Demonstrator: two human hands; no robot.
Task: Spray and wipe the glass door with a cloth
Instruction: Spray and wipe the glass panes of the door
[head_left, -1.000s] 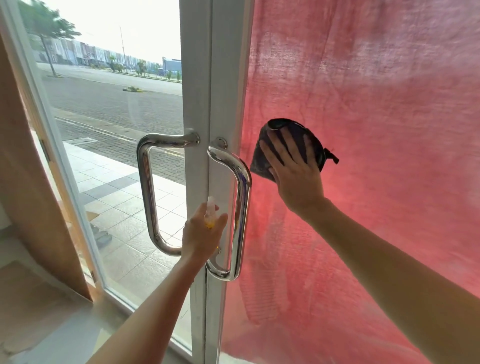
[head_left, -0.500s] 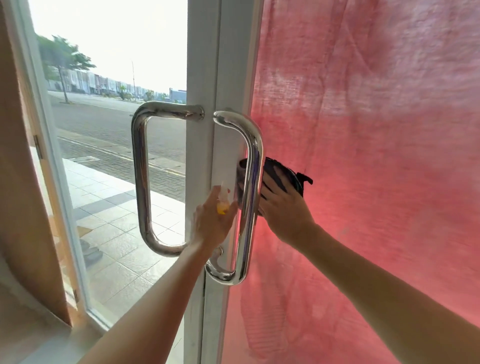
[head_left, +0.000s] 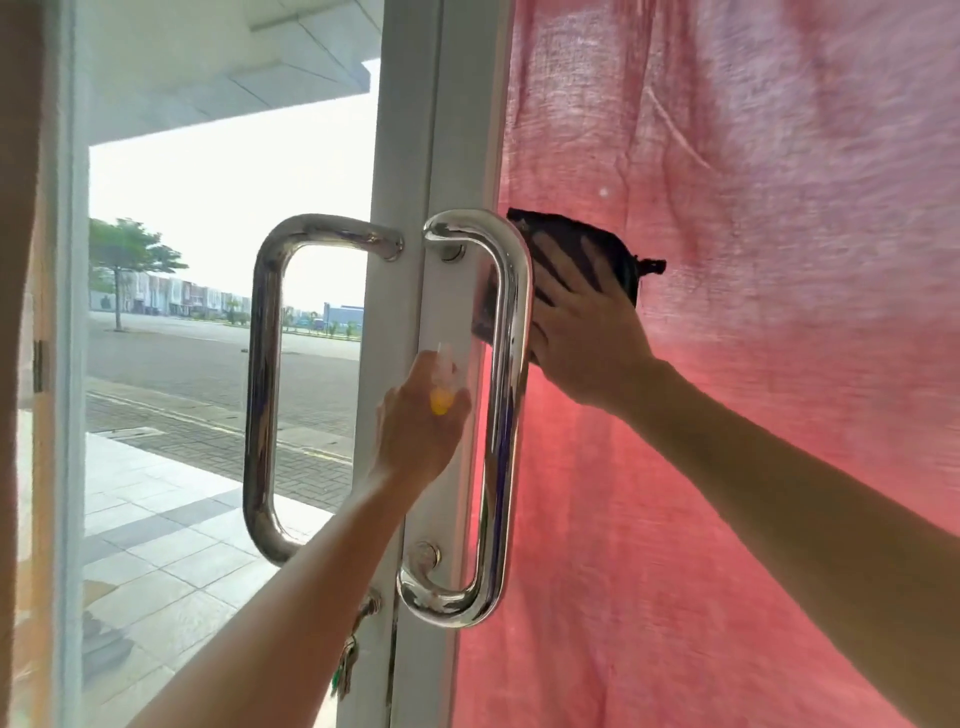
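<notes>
Dark cloth (head_left: 597, 249) pressed flat by right hand (head_left: 582, 332) on red-backed glass door (head_left: 753, 467) beside handle (head_left: 506, 415); left hand (head_left: 421, 426) grips spray bottle (head_left: 441, 395). Wiping underway; most glass apparently remains.

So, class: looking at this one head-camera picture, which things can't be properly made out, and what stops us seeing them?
- Spray bottle: the left hand covers all but a blurred clear top and a yellow part.
- Dark cloth: partly hidden by the right hand and the steel handle.
- Keys: small and blurred.
- Distant buildings: too small.
</notes>
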